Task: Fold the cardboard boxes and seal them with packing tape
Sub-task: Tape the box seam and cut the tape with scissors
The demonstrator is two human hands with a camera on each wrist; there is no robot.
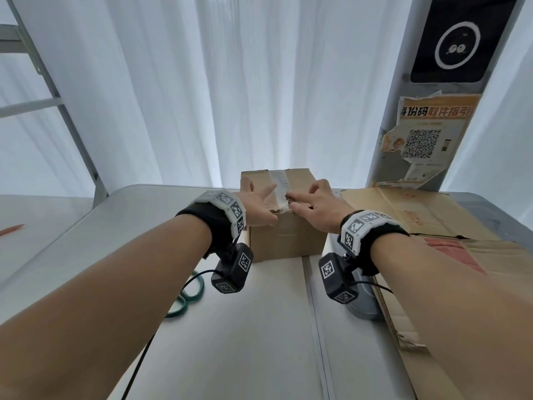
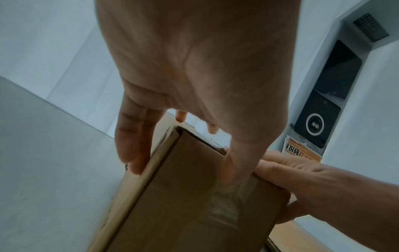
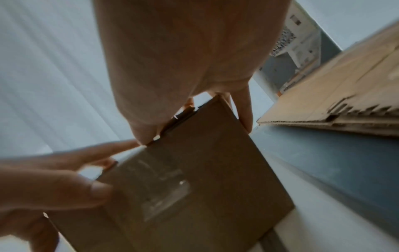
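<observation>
Two hands on my taped cardboard box (image 1: 284, 226), left hand (image 1: 259, 206) spread open pressing the top, right hand (image 1: 320, 209) fingers pressing tape (image 1: 280, 183), far-right poster (image 1: 429, 134) reading 取件指引

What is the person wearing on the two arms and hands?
Both forearms and hands are bare, without sleeves or gloves. Each wrist carries a black band topped by a white strip of square black-and-white markers. A black marker-covered camera block hangs below each, trailing a thin black cable.

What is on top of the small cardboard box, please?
A tape strip runs along its top seam, and both hands, left hand and right hand, press there. The box's inside is hidden.
</observation>
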